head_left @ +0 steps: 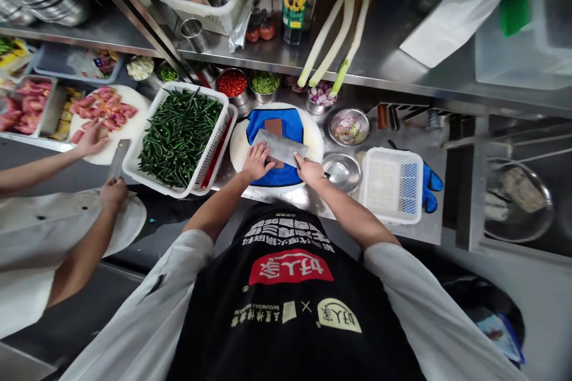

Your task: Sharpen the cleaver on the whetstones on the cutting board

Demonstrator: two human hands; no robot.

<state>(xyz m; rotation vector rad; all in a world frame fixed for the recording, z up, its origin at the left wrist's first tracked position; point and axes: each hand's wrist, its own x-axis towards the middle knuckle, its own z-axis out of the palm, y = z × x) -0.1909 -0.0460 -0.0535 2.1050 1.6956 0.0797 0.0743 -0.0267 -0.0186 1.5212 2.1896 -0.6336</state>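
A cleaver (281, 145) lies with its broad blade across a brown whetstone (273, 126). The stone rests on a blue cloth (292, 122), which is spread over a round white cutting board (315, 149). My right hand (311, 171) is wrapped round the cleaver's handle, whose dark end shows beyond the fist. At the blade's other end, my left hand (258, 162) lies with fingers stretched out, their tips pressing on the steel. The blade hides the middle of the stone. Close to my right hand stands a metal bowl (342, 171).
Green chillies fill a white basket (129, 158) on my left. Beyond it, a co-worker's hand (114, 190) holds a knife beside cut meat (103, 107). On my right are a white basket (393, 214) and blue gloves (431, 187). A steel shelf (268, 59) overhangs the counter's back, leeks (333, 30) jutting over it.
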